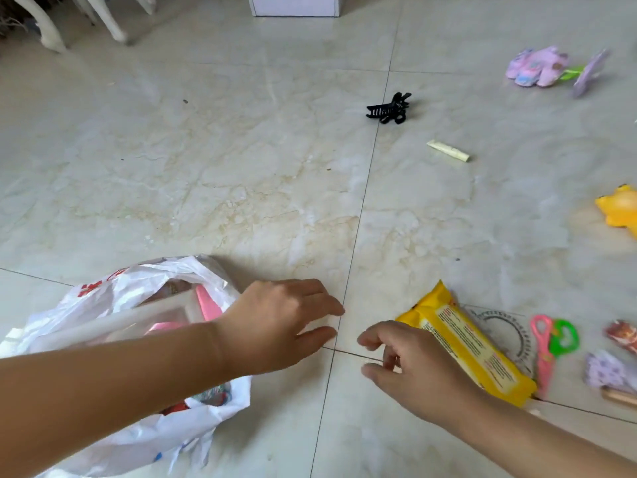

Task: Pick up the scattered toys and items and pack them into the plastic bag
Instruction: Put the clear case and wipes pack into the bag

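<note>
A white plastic bag (pixel 138 291) lies open on the floor at lower left, with a pink item (pixel 206 305) and a translucent box inside. My left hand (pixel 275 322) hovers over the floor just right of the bag, fingers relaxed and holding nothing. My right hand (pixel 410 370) is beside the near end of a yellow packet (pixel 472 346), fingers loosely curled and empty. Pink-and-green scissors (pixel 548 346) and a clear protractor (pixel 506 326) lie right of the packet.
A black hair claw (pixel 389 108), a pale yellow stick (pixel 448 150), a pink plush toy (pixel 541 67), a yellow toy (pixel 620 208), a lilac patterned item (pixel 606 370) and a red wrapper (pixel 624 334) are scattered on the tiled floor. White chair legs (pixel 113 25) and a white box (pixel 293 5) stand at the back.
</note>
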### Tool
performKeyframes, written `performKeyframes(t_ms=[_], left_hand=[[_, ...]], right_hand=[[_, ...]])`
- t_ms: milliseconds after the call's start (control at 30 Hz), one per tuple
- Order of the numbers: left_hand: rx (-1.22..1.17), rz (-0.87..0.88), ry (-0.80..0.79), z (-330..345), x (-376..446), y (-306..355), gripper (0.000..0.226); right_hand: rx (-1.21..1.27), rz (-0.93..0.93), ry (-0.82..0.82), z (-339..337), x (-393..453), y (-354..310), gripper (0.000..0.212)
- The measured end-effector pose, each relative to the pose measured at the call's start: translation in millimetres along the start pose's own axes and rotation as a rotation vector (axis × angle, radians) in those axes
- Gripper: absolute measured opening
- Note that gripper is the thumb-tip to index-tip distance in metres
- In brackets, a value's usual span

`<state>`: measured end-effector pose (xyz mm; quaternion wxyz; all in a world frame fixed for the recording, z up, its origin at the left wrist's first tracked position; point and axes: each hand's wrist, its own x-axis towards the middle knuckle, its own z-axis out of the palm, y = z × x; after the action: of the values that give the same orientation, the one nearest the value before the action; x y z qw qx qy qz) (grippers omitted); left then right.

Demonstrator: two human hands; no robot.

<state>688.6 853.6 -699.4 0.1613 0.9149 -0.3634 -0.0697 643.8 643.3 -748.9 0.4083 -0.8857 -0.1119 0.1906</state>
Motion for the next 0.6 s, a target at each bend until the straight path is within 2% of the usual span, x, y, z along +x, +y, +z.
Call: performKeyframes(t_ms=[100,267,433,500,600], left_hand=[[0.037,-0.010,-0.063,27,21,12,0.034],[0.004,-0.106,-0.221,62,47,31,0.043],[-0.028,-0.112,-0.289,79,59,41,0.042],[-0.029,-0.110,-0.298,79,62,43,0.042],[-0.001,-0.111,-0.317,80,63,40,0.042]], right_hand=[[-0.092,0.056,0.035,-8,-21,37,0.028],[-0.307,0.197,0.256,-20,-45,95,0.056],[-0.435,0.381,0.080,-14,-46,116,0.100],[-0.515,0.412,0.008,-9,-44,119,0.107],[-0.543,0.420,0.038,-5,-37,127,0.107]])
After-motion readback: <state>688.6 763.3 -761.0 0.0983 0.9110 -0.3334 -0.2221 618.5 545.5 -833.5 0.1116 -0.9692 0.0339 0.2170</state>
